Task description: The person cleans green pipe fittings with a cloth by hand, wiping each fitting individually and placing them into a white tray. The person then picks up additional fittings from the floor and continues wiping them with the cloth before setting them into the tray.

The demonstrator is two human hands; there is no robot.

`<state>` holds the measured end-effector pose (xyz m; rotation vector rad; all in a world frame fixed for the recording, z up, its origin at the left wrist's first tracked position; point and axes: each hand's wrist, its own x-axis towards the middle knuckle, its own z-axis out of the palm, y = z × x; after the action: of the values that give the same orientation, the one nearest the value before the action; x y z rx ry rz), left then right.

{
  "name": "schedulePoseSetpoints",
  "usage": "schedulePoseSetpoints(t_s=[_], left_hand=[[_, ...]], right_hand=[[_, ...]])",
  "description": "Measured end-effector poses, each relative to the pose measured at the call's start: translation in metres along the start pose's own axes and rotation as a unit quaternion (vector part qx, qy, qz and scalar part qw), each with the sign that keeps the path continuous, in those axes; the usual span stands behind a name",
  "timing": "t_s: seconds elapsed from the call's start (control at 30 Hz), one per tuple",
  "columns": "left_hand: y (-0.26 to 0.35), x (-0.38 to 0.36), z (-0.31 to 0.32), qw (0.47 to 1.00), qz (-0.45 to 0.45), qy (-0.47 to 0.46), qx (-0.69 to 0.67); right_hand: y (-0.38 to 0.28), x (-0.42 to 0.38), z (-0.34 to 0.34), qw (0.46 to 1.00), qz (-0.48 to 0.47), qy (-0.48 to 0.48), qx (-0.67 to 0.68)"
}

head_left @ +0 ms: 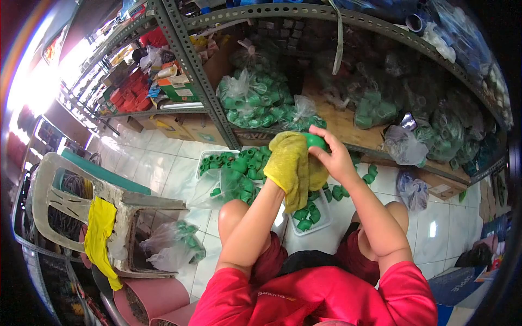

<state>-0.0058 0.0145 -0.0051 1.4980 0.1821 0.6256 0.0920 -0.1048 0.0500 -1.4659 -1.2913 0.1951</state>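
A green plastic pipe fitting [315,142] is up in front of me, over the floor. My right hand [338,158] grips it from the right, thumb and fingers around its side. A yellow cloth [291,163] covers my left hand [276,186] and presses against the fitting's left side; the fingers are hidden under it. Below my hands, a white tray [317,228] holds several green fittings [305,215]. More green fittings [247,162] lie in another tray and around a clear plastic bag [211,186] on the left.
Ahead stands a metal shelf [196,81] with bagged green fittings [255,100]. On the left is a worn plastic chair [65,204] with a bright yellow cloth [100,233] over it. A bag of fittings [176,244] lies beside it. Loose fittings [370,175] lie right of my hands.
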Motion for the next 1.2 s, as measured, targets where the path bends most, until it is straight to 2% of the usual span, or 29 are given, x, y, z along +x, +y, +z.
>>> schedulePoseSetpoints(t_s=[0.03,0.07,0.1,0.13,0.17,0.2,0.23,0.3,0.37,0.43,0.5,0.53,0.57,0.6,0.67,0.7,0.73,0.77,0.83,0.87,0.93,0.97,1.0,1.03,1.07,1.1,1.13,1.17,1.2], left_hand=[[0.008,0.002,0.001,0.983,0.053,-0.014,0.174],[0.017,0.004,0.001,0.933,0.105,-0.028,0.343],[0.024,0.005,0.001,0.851,0.154,-0.041,0.500],[0.027,0.005,-0.001,0.741,0.198,-0.053,0.640],[0.027,0.004,-0.004,0.741,0.198,-0.054,0.639],[0.028,0.003,-0.008,0.749,0.238,-0.068,0.615],[0.029,0.002,-0.010,0.754,0.277,-0.082,0.589],[0.027,0.005,-0.003,0.747,0.272,-0.081,0.601],[0.041,0.010,0.010,0.733,0.129,-0.111,0.659],[0.038,0.008,0.006,0.751,0.139,-0.094,0.639],[0.033,0.009,0.000,0.781,0.165,-0.066,0.599],[0.036,0.009,0.000,0.794,0.180,-0.052,0.578],[0.038,0.009,0.000,0.808,0.193,-0.039,0.555],[0.039,0.006,0.001,0.870,0.114,-0.060,0.475],[0.025,0.008,-0.002,0.860,0.128,-0.055,0.490],[0.012,0.010,-0.005,0.849,0.144,-0.049,0.506],[-0.026,0.011,-0.007,0.975,0.091,-0.005,0.202],[-0.028,0.009,-0.008,0.975,0.091,-0.005,0.202],[-0.028,0.010,-0.009,0.995,-0.052,0.074,-0.037],[-0.029,0.009,-0.004,0.995,-0.052,0.072,-0.038],[-0.028,0.008,0.007,0.984,-0.010,0.168,0.066],[-0.019,0.006,0.006,0.983,-0.011,0.168,0.067],[-0.009,0.004,0.003,0.903,0.099,0.095,0.406],[-0.002,0.003,0.000,0.698,0.196,0.008,0.689],[-0.002,0.001,-0.001,0.694,0.230,0.001,0.683],[0.000,0.001,0.002,0.694,0.230,0.001,0.682],[0.004,0.001,0.007,0.939,0.083,0.061,0.329],[0.006,0.002,0.010,0.987,-0.082,0.107,-0.092],[-0.001,0.004,0.007,0.987,-0.019,0.109,0.115]], right_hand=[[0.005,0.000,0.001,0.995,0.085,0.043,-0.010],[0.009,0.001,0.000,0.982,0.169,0.085,-0.020],[0.012,0.003,-0.006,0.982,0.169,0.086,-0.020],[0.013,0.006,-0.016,0.937,0.321,-0.018,0.139],[0.012,0.007,-0.022,0.835,0.451,-0.120,0.290],[0.008,0.006,-0.025,0.779,0.437,-0.105,0.437],[0.013,0.007,-0.035,0.752,0.420,-0.139,0.488],[0.019,0.006,-0.038,0.803,0.405,-0.153,0.410],[0.014,0.004,-0.026,0.834,0.394,-0.131,0.362],[0.009,-0.001,-0.012,0.863,0.379,-0.112,0.315],[0.013,-0.007,0.000,0.965,0.202,-0.055,0.157],[0.012,-0.010,0.001,0.982,0.173,-0.055,0.047],[0.011,-0.011,0.003,0.982,0.173,-0.055,0.047],[0.008,-0.013,0.006,0.996,0.079,-0.036,-0.028],[0.010,-0.013,0.010,0.990,-0.073,-0.037,-0.113],[0.012,-0.013,0.012,0.990,-0.073,-0.037,-0.113],[0.012,-0.013,0.015,0.994,-0.070,-0.032,-0.080],[0.012,-0.013,0.017,0.996,-0.066,-0.026,-0.045],[0.002,-0.010,0.013,0.999,-0.011,-0.040,0.021],[-0.007,-0.007,0.010,0.994,0.075,-0.040,0.070],[-0.007,-0.004,0.007,0.946,0.246,0.006,0.213],[0.001,-0.002,0.001,0.945,0.247,0.006,0.214],[0.012,-0.001,-0.011,0.887,0.318,-0.078,0.325],[0.016,0.001,-0.016,0.804,0.381,-0.160,0.428],[0.018,-0.001,-0.013,0.813,0.343,-0.142,0.448],[0.018,-0.003,-0.008,0.813,0.343,-0.141,0.448],[0.012,-0.004,-0.001,0.887,0.280,-0.100,0.352],[0.008,-0.005,0.006,0.943,0.212,-0.057,0.250],[0.007,-0.005,0.011,0.946,0.211,-0.035,0.242]])
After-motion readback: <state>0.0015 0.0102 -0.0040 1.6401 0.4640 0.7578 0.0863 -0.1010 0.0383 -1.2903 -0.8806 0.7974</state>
